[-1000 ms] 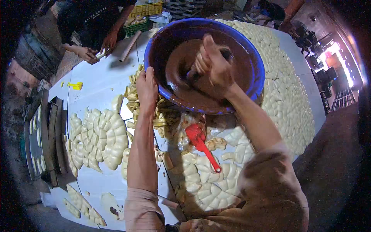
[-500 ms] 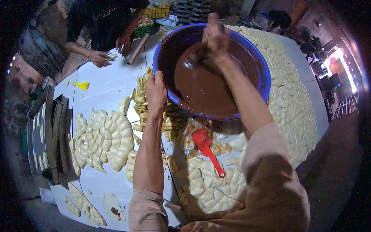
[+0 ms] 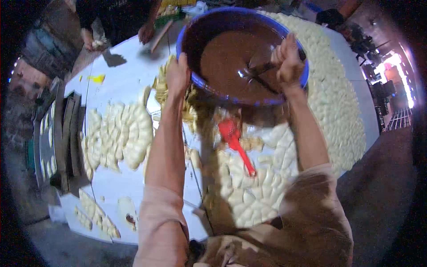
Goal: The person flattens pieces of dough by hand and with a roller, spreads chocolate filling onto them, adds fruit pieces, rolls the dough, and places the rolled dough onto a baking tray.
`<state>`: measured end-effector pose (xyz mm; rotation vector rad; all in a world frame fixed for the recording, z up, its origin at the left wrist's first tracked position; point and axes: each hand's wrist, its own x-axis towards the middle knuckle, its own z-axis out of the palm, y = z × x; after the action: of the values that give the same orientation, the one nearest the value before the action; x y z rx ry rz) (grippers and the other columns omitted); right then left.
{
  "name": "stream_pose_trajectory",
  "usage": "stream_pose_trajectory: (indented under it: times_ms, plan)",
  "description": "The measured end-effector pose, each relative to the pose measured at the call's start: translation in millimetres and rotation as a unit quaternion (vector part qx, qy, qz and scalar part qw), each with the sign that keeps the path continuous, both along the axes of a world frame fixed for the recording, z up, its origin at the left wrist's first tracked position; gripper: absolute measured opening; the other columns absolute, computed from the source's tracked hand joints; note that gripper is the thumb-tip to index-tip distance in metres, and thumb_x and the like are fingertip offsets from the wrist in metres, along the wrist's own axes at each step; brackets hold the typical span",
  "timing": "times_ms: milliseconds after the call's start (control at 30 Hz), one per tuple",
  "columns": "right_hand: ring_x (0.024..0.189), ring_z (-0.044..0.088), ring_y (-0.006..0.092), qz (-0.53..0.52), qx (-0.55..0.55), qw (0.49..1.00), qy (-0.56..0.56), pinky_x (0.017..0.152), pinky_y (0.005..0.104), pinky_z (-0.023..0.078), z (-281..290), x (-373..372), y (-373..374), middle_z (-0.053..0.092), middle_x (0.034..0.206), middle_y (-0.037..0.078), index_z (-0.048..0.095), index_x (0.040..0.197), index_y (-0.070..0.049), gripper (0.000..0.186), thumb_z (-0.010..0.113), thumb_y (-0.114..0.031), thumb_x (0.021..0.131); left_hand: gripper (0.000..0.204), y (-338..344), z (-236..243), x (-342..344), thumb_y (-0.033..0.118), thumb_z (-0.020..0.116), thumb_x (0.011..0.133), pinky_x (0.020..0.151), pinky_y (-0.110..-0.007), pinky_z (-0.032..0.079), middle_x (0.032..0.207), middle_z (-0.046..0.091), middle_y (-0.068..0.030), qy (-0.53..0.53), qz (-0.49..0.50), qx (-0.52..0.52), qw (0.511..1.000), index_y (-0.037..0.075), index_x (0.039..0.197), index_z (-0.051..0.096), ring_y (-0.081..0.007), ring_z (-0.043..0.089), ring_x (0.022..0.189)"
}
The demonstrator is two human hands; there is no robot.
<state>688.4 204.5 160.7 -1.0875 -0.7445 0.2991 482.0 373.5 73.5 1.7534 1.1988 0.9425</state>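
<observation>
My left hand (image 3: pixel 179 72) grips the left rim of a blue plastic basin (image 3: pixel 235 99) holding glossy brown liquid (image 3: pixel 222 55). Inside its right side, my right hand (image 3: pixel 287 62) is closed on a dark stirring tool (image 3: pixel 260 67), whose lower part dips into the liquid. Yellowish-brown pieces (image 3: pixel 162 82) are piled beside and below the basin. In front of it, a red plastic scoop (image 3: pixel 230 132) rests among crumpled plastic and pale pieces of what looks like dough (image 3: pixel 249 196). More pale pieces (image 3: pixel 118 133) lie left of my left forearm.
A broad sheet of pale pieces (image 3: pixel 333 107) covers the table's right. Dark metal trays (image 3: pixel 62 133) stand at left, near a yellow scraper (image 3: pixel 98 78) and a tube (image 3: pixel 161 35). A co-worker (image 3: pixel 111 18) handles something pale across the white table (image 3: pixel 106 89); another person (image 3: pixel 329 18) is farther back.
My right hand has moved right and down across the basin, the tool with it. The view has shifted, raising the table in frame. The co-worker's hands have shifted, partly leaving the table's edge.
</observation>
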Motion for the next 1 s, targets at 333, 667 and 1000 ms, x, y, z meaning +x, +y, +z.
stream_pose_trajectory:
  times_ms: [333, 667, 1000]
  plan:
    - [0.117, 0.059, 0.0255, -0.185, -0.175, 0.966, -0.055, 0.096, 0.0408, 0.048, -29, 113, -150, 0.059, 0.125, 0.019, 0.055, 0.127, 0.002, 0.065, 0.073, -0.048, 0.090, 0.047, -54, 34, -123, 0.036, 0.070, 0.095, 0.062, -0.028, 0.054, 0.108, 0.070, -0.0111, -0.017, -0.137, -0.141, 0.980, 0.005, 0.128, 0.061, -0.0117, 0.062, 0.074]
    - [0.072, 0.059, 0.0061, -0.012, -0.332, 0.943, 0.006, 0.063, 0.0231, 0.047, -115, -97, -207, 0.070, 0.091, 0.000, 0.068, 0.115, -0.007, 0.021, 0.065, -0.018, 0.098, 0.027, -220, -15, -396, 0.027, 0.067, 0.099, 0.060, -0.022, 0.044, 0.079, 0.064, -0.0009, -0.013, 0.217, -0.034, 0.975, 0.001, 0.100, 0.072, -0.0057, 0.053, 0.066]
    - [0.102, 0.066, 0.0358, 0.087, -0.419, 0.767, -0.478, 0.087, 0.0475, 0.053, -130, -238, 0, 0.065, 0.118, 0.016, 0.067, 0.119, -0.006, 0.037, 0.062, -0.033, 0.093, 0.015, -323, -53, -472, 0.007, 0.066, 0.097, 0.062, -0.029, 0.058, 0.115, 0.066, -0.0159, 0.060, 0.232, 0.046, 0.970, -0.005, 0.106, 0.067, -0.0174, 0.069, 0.086]
